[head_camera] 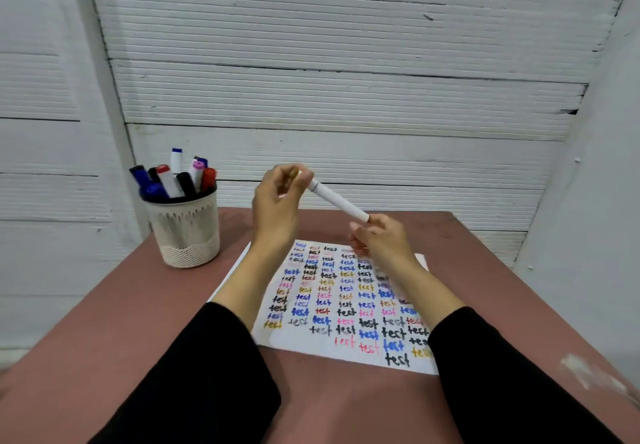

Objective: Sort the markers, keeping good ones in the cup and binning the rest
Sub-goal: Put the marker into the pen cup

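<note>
A person in black sleeves holds one white marker (337, 201) up in the air between two hands, above the far end of a sheet of paper (346, 305). The marker slants, its upper end toward the left hand (277, 201) and its lower end toward the right hand (382, 239). The left hand's grip is curled and pinching the upper end, where a gold-brown cap (294, 172) shows between fingertips; whether the cap is seated on the barrel or just off it cannot be told through the blur. The right hand's grip is curled round the lower end of the barrel, pinching it.

The single sheet lies flat on the reddish-brown surface (138, 322), under and between both forearms. It is covered with rows of the word "test" written in black, blue, red, pink and gold, too many to count surely.

One pale mesh cup (185, 232) stands upright on the far left of the surface, well apart from the hands. Markers (176, 177) stand in it, about eight: blue, black, red and pink caps can be made out, some barrels white. The exact count is uncertain where they overlap.

Behind the surface is a white ribbed wall (346, 62).
</note>
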A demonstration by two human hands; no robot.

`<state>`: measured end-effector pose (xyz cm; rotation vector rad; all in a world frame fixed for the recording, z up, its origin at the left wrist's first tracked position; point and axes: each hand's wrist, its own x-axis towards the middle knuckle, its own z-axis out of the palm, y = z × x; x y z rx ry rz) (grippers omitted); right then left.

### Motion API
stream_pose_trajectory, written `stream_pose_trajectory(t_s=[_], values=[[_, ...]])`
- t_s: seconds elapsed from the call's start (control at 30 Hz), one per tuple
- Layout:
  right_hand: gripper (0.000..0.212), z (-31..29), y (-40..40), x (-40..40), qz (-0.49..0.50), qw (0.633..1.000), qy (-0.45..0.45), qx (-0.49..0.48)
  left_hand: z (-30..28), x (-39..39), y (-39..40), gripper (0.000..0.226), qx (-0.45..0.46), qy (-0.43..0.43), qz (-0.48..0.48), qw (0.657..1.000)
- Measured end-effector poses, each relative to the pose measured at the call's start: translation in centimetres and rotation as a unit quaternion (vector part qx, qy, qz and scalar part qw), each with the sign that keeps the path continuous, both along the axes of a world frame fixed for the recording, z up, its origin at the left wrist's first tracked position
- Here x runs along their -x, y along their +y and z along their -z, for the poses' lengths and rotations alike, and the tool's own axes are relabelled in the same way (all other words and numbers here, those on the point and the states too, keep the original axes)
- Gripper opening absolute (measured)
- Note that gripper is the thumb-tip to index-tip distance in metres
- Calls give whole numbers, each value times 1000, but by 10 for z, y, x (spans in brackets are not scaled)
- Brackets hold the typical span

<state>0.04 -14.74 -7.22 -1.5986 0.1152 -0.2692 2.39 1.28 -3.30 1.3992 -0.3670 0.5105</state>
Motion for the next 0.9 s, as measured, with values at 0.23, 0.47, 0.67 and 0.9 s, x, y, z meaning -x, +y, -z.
stream_pose_trajectory(t_s=[0.23, 0.47, 0.67, 0.9], values=[[29, 7, 50, 0, -45, 927, -62, 366, -27, 23, 44, 6, -61, -94, -113, 987], [24, 9, 95, -19, -87, 819, -81, 561, -82, 41, 130, 16, -94, -162, -224, 956], [26, 20, 94, -22, -94, 801, -126, 578, -103, 33, 178, 19, -87, -165, -268, 945], [32, 24, 91, -23, -99, 789, -141, 590, -85, 7, 178, 18, -220, -67, -246, 942]])
